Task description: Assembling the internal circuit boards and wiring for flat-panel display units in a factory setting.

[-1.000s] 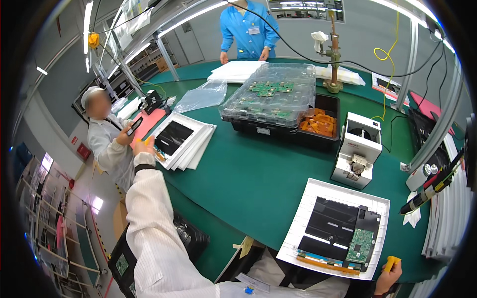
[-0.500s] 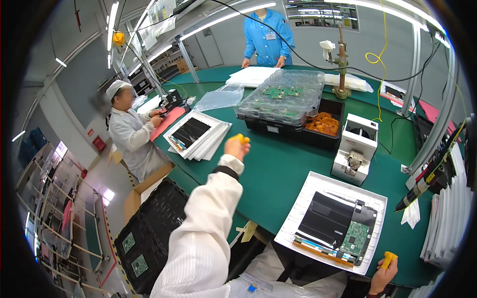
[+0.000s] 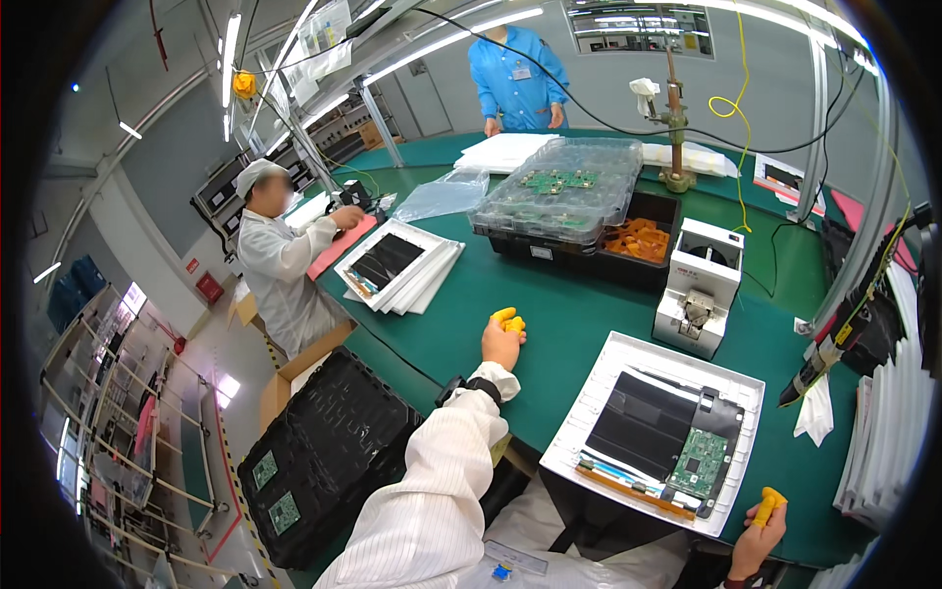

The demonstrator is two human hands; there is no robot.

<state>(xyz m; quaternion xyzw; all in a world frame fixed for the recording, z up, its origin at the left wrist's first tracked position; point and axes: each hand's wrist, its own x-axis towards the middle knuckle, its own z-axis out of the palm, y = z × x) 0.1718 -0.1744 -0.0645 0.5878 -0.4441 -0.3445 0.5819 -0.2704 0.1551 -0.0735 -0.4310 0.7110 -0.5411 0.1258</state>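
My left hand (image 3: 504,342), with yellow covers on its fingertips, is over the green bench, left of the open device. Its fingers are curled in and nothing shows in them. My right hand (image 3: 758,535), with yellow covers too, is at the bench's near edge, by the device's lower right corner. Its fingers are pressed together; whatever they may hold is hidden. Between the hands lies a white panel housing (image 3: 577,432), tilted in view. In it are a black sheet (image 3: 643,429), a green circuit board (image 3: 699,463) and an orange-brown strip (image 3: 633,491) along the near side.
A stack of white housings (image 3: 397,265) lies at left, beside a black tray (image 3: 339,432) with green boards. Clear trays (image 3: 559,187) and a black bin (image 3: 659,263) stand behind. A white machine (image 3: 699,285) and an electric screwdriver (image 3: 819,358) are at right. Two co-workers (image 3: 285,260) (image 3: 518,79) stand across.
My left hand has come back from beside the white stack, toward me and to the right. My right hand has barely moved. The seated-side co-worker's arms have shifted, and the view has turned slightly.
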